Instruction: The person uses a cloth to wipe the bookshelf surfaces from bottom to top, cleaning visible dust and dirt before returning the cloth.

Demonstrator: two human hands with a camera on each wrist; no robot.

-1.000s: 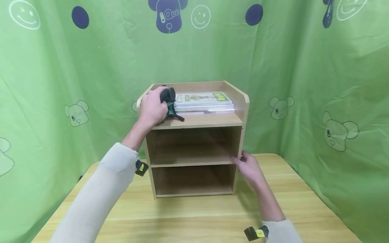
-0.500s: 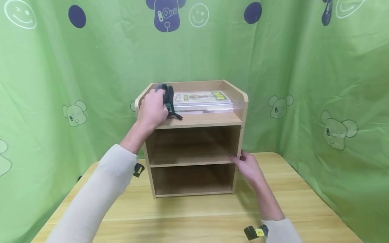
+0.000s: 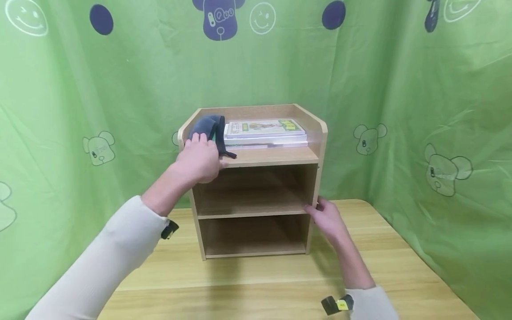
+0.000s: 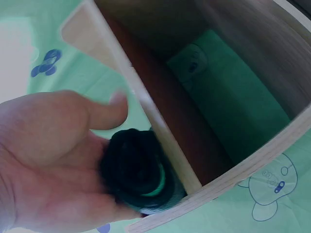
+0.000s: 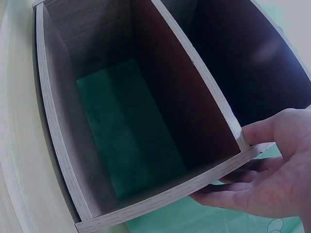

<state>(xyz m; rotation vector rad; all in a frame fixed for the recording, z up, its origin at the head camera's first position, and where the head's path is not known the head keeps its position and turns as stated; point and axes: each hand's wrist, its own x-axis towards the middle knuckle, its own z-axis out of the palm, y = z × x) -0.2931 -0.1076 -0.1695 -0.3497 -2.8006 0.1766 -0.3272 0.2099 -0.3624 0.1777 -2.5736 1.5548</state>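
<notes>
A wooden three-tier shelf [image 3: 276, 215] stands upright on the table. On its top tier, at the left end, lies a rolled dark blue-grey cloth item [image 3: 209, 122] with black trim, a bit of green and a short strap. My left hand [image 3: 200, 160] reaches over the front edge, its fingers laid against the roll. In the left wrist view the thumb is away from the roll [image 4: 133, 170] and the palm shows. My right hand [image 3: 328, 220] grips the shelf's right side panel at the middle board; the thumb is in front, the other fingers [image 5: 218, 198] outside.
A stack of books [image 3: 266, 133] lies on the top tier, right beside the roll. Raised side and back panels edge that tier. The wooden table [image 3: 264, 289] extends around the shelf, and a green printed curtain [image 3: 256, 71] hangs behind and on both sides.
My left hand has loosened its grip on the rolled cloth item and drawn down toward the front edge, leaving more of the roll showing. My right hand stays put.
</notes>
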